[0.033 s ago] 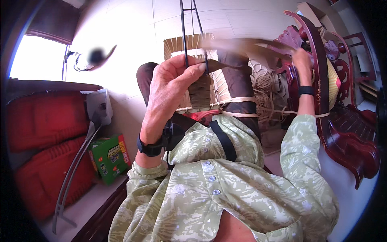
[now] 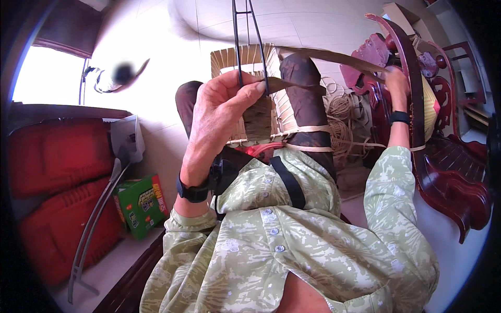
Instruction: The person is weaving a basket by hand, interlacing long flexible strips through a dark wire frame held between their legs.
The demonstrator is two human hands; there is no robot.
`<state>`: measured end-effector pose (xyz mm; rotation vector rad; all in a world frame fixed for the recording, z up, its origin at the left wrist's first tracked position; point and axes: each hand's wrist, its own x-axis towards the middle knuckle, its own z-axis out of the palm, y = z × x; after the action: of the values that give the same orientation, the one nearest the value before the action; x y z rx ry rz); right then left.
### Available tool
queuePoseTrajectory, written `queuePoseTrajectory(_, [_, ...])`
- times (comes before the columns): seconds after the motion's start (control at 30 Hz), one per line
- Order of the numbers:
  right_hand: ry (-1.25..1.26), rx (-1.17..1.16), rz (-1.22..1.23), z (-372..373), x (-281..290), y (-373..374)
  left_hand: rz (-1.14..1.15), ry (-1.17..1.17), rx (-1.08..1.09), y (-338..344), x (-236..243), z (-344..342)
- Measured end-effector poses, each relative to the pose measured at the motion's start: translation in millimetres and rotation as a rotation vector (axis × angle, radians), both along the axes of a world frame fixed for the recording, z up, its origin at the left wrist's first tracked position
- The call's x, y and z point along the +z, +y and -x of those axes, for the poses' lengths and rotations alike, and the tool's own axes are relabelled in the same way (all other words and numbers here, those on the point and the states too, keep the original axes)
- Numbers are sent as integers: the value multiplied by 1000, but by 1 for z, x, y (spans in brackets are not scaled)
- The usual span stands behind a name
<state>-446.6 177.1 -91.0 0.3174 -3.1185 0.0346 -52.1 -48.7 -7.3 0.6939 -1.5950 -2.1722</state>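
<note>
My left hand (image 2: 222, 104) is closed in a pinch near the middle, on a black wire frame (image 2: 237, 47) and on the brown flat strip (image 2: 334, 56) where it meets the frame's bar. From there the strip runs right toward my thigh, and a long length of it reaches up to my right hand (image 2: 397, 83). That hand, stretched out at the right beside the carved chair, is closed around the strip. Below the frame, between my knees, rests a pale rectangular piece wound with cord (image 2: 284, 112), a darker woven band (image 2: 258, 120) in its middle.
Coils of beige cord (image 2: 342, 112) lie right of my thigh, and a cord loops around that thigh. A dark red carved wooden chair (image 2: 443, 177) stands at the right. Red cushioned seats (image 2: 62, 156) and a green box (image 2: 141, 206) are at the left.
The strip, blurred before, now shows more sharply, with a smeared dark curve over the floor beyond. My right hand has shifted slightly right and down. My left hand keeps its pinch.
</note>
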Motion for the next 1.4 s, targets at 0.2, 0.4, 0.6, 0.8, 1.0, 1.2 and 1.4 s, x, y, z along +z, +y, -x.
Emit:
queuePoseTrajectory(0.2, [-40, 564, 236, -54, 37, 3, 31, 11, -39, -3, -3, 4])
queuePoseTrajectory(0.4, [-763, 1184, 1019, -204, 73, -108, 72, -7, -49, 0, -1, 2])
queuePoseTrajectory(0.6, [-1139, 918, 550, -203, 107, -109, 91, -27, -41, 6, -1, 0])
queuePoseTrajectory(0.8, [-1004, 895, 610, -204, 138, -95, 97, 6, -97, 1, -7, 2])
queuePoseTrajectory(1.0, [-679, 864, 405, -198, 137, -107, 96, 87, -67, 3, -8, 6])
queuePoseTrajectory(1.2, [-751, 1106, 364, -240, 194, -91, -16, 130, -65, 6, -8, 7])
queuePoseTrajectory(1.4, [-1396, 888, 717, -267, 195, -112, 368, 38, 47, 12, 3, -8])
